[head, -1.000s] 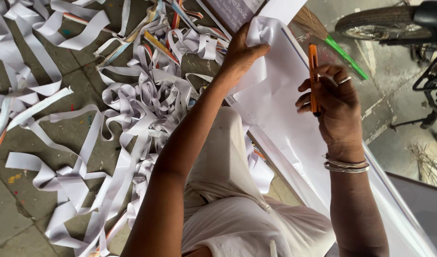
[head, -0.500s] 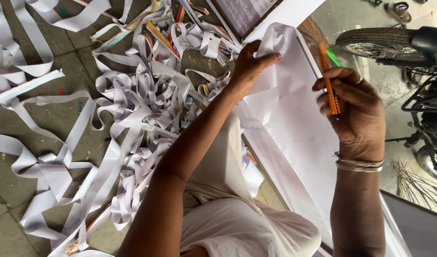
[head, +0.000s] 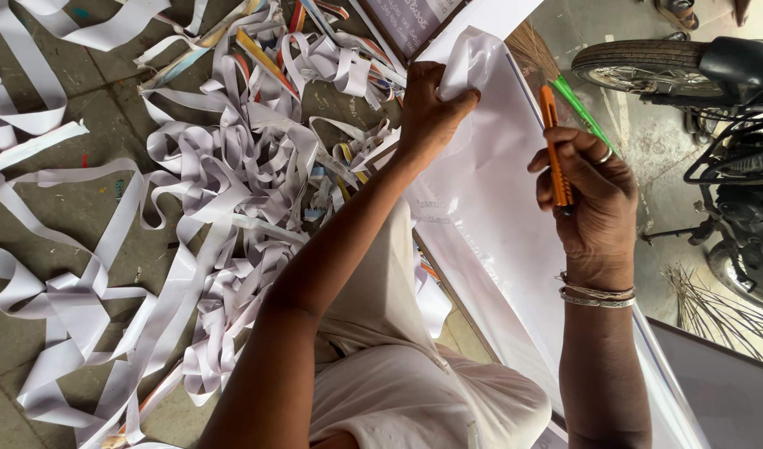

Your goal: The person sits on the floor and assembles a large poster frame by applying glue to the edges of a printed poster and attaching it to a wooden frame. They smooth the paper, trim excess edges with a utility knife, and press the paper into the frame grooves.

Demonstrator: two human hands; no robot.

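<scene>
Across the left of the view, a tangle of white paper strips (head: 207, 216) is spread over the grey stone floor (head: 74, 208), with a few coloured offcuts (head: 261, 50) mixed in near the top. Just right of this heap, the left hand (head: 427, 112) is stretched forward and its grip is clenched on the crumpled upper edge of a large white sheet (head: 498, 216); the edge appears to be pinched so that the sheet is kept taut and lifted. The sheet itself is laid diagonally over a long framed board (head: 448, 287), running from the top centre down to the lower right, above the pale trousers (head: 398, 366) of the person's knee. Further right, the right hand (head: 593, 199) is closed around an orange utility knife (head: 554, 150), which is held upright with its tip over the sheet's right margin, seemingly for a clean line along the edge. Metal bangles (head: 596, 293) are worn at that wrist. Beyond the hand, a broom with a green handle (head: 577, 104) is seen, and a parked motorcycle (head: 714, 75) crowds the right side, so that little room is left there.
</scene>
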